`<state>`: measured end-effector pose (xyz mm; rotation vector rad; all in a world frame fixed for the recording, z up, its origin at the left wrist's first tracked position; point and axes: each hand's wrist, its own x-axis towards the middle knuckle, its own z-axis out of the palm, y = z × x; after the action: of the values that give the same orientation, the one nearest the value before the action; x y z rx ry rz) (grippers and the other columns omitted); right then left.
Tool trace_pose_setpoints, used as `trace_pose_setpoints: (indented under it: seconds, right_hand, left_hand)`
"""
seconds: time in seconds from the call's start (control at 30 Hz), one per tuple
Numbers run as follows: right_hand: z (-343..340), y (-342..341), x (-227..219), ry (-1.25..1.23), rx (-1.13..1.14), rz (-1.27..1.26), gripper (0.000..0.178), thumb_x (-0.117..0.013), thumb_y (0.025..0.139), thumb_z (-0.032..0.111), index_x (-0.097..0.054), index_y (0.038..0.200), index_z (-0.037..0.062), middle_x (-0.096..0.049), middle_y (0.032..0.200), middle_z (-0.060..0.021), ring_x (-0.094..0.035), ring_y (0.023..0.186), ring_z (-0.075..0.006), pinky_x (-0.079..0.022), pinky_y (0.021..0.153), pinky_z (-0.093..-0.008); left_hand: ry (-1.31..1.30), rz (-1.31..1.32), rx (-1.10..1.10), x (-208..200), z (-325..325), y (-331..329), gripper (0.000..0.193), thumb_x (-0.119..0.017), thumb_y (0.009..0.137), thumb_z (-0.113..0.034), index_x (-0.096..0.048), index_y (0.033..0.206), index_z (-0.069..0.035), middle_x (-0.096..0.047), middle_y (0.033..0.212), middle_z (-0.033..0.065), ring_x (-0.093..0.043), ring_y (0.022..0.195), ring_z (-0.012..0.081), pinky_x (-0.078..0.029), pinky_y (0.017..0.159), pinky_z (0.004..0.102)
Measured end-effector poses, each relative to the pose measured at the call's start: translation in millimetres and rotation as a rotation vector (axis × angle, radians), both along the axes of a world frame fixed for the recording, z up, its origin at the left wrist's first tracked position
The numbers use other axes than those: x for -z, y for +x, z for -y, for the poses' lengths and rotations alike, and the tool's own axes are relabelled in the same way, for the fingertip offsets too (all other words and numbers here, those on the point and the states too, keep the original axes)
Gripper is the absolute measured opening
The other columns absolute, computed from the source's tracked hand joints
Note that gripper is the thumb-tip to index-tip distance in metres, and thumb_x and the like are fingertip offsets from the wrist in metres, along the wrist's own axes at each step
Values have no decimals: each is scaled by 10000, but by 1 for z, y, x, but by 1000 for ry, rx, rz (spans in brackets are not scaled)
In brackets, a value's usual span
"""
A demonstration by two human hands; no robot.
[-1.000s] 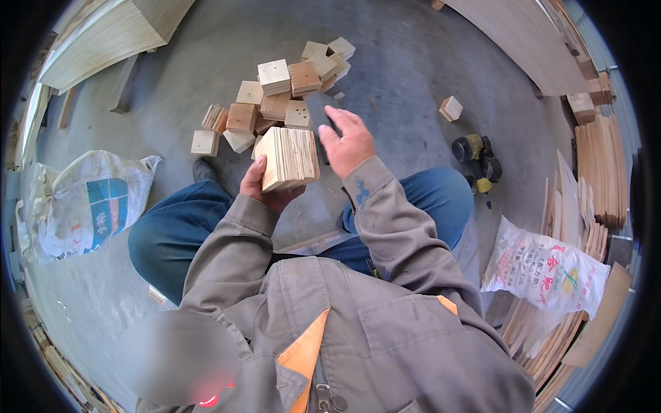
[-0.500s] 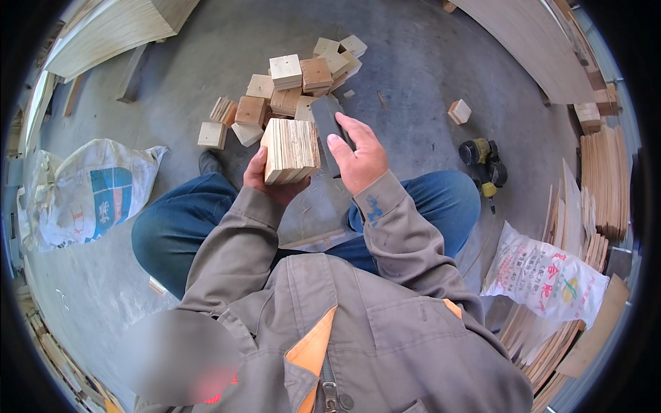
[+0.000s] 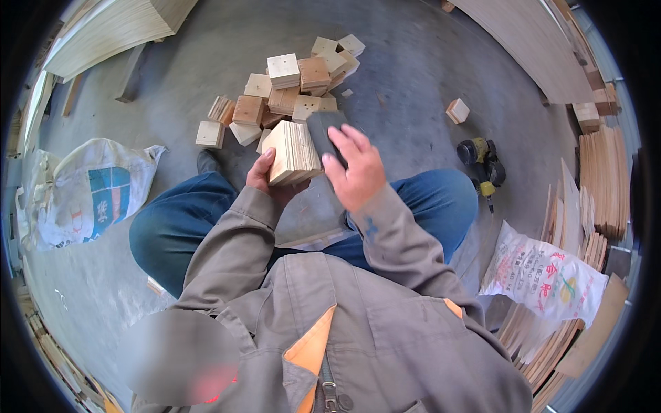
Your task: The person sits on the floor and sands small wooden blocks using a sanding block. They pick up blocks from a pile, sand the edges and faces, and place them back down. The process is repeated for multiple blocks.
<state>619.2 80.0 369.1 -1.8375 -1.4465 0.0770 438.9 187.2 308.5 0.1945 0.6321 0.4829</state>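
Observation:
My left hand (image 3: pixel 260 175) grips a layered plywood block (image 3: pixel 295 157) from its left side and underneath, holding it up above my lap. My right hand (image 3: pixel 361 171) has its fingers and thumb on a flat dark grey sanding block (image 3: pixel 321 128), which lies against the plywood block's right side. Part of the sanding block is hidden by my right fingers, which are slightly blurred. Just beyond my hands, a heap of wooden blocks (image 3: pixel 283 71) rests on the concrete floor, some with small holes in their faces.
To the right lie a single block (image 3: pixel 457 111) and a yellow-and-black power drill (image 3: pixel 486 164). White woven sacks flank me, one on the left (image 3: pixel 58 186), another on the right (image 3: pixel 540 275). Thin wood sheets (image 3: pixel 604 182) are stacked at the right; a plywood stack (image 3: pixel 113 38) stands far left.
The plywood block has tilted in my left hand. My right hand and the sanding block have shifted slightly, with the sanding block's far end now lower and turned toward the left.

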Motion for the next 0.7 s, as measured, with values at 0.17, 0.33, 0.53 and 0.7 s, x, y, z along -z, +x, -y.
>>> trace_pose_setpoints:
  seconds: [0.17, 0.33, 0.53, 0.7]
  right_hand:
    - [-41, 43, 5, -70, 93, -206, 480, -706, 906, 267, -657, 1335, 56, -622, 1340, -234, -599, 1233, -380, -470, 1070, -427]
    - [-21, 46, 0, -98, 151, -360, 498, -703, 931, 264, -632, 1347, -2, -617, 1365, -222, -578, 1293, -344, -453, 1105, -399]
    - [-4, 33, 2, -123, 118, -424, 507, -705, 952, 268, -614, 1371, -4, -609, 1374, -230, -575, 1294, -357, -449, 1109, -406]
    - [5, 33, -5, -11, 43, -305, 507, -728, 929, 256, -625, 1360, 10, -608, 1368, -237, -583, 1278, -369, -454, 1099, -419]
  left_hand:
    - [118, 123, 158, -1, 2, -2, 821, -721, 811, -580, -503, 1491, -175, -600, 1414, 111, -625, 1210, 334, -504, 971, 534]
    - [163, 145, 156, -2, 0, -3, 836, -706, 830, -595, -483, 1506, -155, -594, 1423, 116, -637, 1203, 332, -534, 951, 530]
    - [160, 139, 135, 1, -2, -2, 818, -693, 846, -592, -479, 1505, -157, -597, 1421, 112, -633, 1208, 325, -527, 951, 510]
    - [164, 168, 126, 1, -2, -3, 818, -695, 844, -594, -480, 1504, -161, -601, 1413, 110, -613, 1238, 325, -511, 955, 493]
